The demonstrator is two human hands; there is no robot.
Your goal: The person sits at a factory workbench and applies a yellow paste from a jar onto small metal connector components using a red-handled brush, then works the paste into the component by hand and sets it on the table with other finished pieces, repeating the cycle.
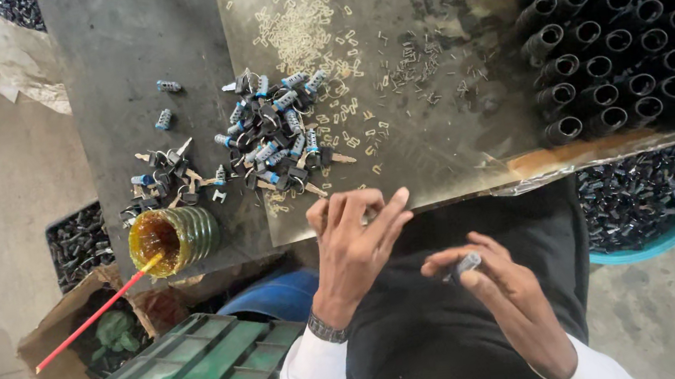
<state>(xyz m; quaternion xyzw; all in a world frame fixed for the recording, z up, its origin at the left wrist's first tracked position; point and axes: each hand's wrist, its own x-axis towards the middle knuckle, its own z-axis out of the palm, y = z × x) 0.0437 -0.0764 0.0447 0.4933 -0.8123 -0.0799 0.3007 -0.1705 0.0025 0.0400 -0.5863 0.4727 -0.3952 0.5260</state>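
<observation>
My right hand (492, 269) pinching a small grey ribbed cylinder (466, 264), my left hand (356, 242) empty with fingers loosely spread, dull scratched metal sheet (433, 146), heap of black-and-blue parts (273, 133)

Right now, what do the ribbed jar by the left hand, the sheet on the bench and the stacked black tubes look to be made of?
Ribbed jar: probably clear greenish plastic, glossy, with amber liquid showing through.
Bench sheet: looks like bare metal, dull grey, scuffed and stained, with patchy glare.
Black tubes: hollow, dark and smooth with soft highlights; plastic or rubber, cannot tell which.
Small piece in the right hand: grey, possibly metal.
</observation>
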